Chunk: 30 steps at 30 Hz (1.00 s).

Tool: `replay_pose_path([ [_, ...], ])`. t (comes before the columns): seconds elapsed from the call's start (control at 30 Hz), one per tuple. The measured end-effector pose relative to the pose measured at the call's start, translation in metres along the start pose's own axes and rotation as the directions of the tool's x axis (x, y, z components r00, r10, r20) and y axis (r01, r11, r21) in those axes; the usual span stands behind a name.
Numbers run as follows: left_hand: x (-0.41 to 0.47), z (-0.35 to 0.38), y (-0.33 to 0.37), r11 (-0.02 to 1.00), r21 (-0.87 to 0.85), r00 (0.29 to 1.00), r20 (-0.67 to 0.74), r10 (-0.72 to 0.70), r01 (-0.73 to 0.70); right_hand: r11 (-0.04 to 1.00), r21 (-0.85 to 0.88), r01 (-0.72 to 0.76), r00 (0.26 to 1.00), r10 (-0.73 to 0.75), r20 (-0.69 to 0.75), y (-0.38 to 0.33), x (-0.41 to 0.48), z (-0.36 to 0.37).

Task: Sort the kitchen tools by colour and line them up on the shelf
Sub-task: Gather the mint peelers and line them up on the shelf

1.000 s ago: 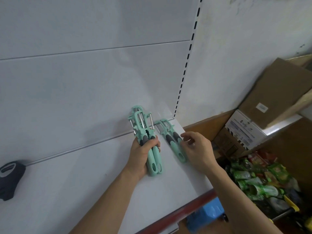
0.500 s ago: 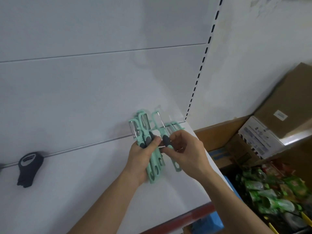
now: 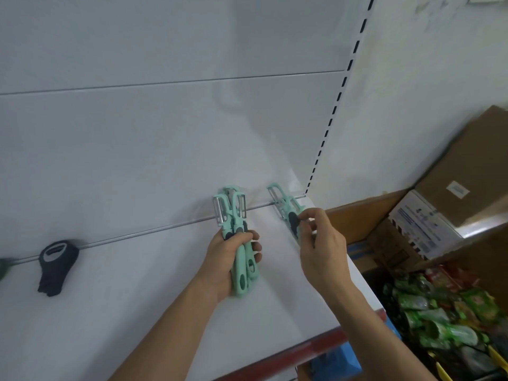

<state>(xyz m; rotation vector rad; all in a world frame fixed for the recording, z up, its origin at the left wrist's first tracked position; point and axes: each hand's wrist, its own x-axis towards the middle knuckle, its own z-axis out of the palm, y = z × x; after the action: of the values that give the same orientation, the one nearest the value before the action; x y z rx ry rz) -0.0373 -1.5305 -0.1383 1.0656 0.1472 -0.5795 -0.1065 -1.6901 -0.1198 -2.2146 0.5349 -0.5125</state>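
My left hand (image 3: 226, 259) grips a bunch of mint-green peelers (image 3: 240, 243) by their handles, their metal blades pointing at the shelf's back wall. A further pile of mint-green peelers (image 3: 284, 206) lies at the shelf's back right corner. My right hand (image 3: 320, 248) pinches the dark grip of one peeler in that pile. A black tool (image 3: 56, 264) lies on the white shelf (image 3: 137, 298) far to the left, and a dark green item (image 3: 4, 268) shows at the left edge.
A slotted upright (image 3: 334, 114) marks the shelf's right end. Right of it stand cardboard boxes (image 3: 445, 215), and below them lies a heap of green and red packets (image 3: 445, 306). The shelf has a red front edge (image 3: 297, 350).
My right hand has moved away from the bunch in my left hand, to the pile at the back right corner. The camera view shifted right and closer.
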Motion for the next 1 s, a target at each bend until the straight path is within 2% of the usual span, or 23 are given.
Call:
replay_pose_path([
  [0.1,0.001,0.007,-0.002,0.999,-0.038,1.0,-0.014,-0.009,0.009,0.999,0.04,-0.023,1.0,0.023,-0.004,-0.003,0.001,-0.009],
  [0.2,0.001,0.015,-0.005,0.999,-0.013,0.999,-0.021,0.038,-0.038,0.999,-0.035,0.003,1.0,-0.002,0.013,0.0,0.001,-0.006],
  [0.33,-0.001,0.011,-0.008,0.997,-0.016,0.995,-0.058,0.081,-0.082,0.975,-0.2,0.098,0.995,-0.091,0.041,0.007,-0.007,0.016],
  [0.43,-0.001,0.007,-0.008,0.996,0.001,0.994,-0.063,0.085,-0.085,0.893,-0.427,0.144,0.989,-0.143,0.033,0.008,-0.009,0.032],
  [0.5,0.0,0.006,-0.009,0.996,0.009,0.994,-0.062,0.091,-0.09,0.855,-0.503,0.127,0.991,-0.127,0.035,0.009,-0.009,0.037],
  [0.77,0.001,0.007,-0.007,0.994,-0.108,1.0,0.013,-0.004,0.005,0.833,-0.535,0.139,0.99,-0.114,0.079,0.014,-0.007,0.035],
  [1.0,0.004,0.003,-0.012,0.997,-0.049,0.998,-0.002,0.056,-0.056,0.853,-0.516,0.077,0.997,-0.064,0.043,0.015,-0.004,0.031],
])
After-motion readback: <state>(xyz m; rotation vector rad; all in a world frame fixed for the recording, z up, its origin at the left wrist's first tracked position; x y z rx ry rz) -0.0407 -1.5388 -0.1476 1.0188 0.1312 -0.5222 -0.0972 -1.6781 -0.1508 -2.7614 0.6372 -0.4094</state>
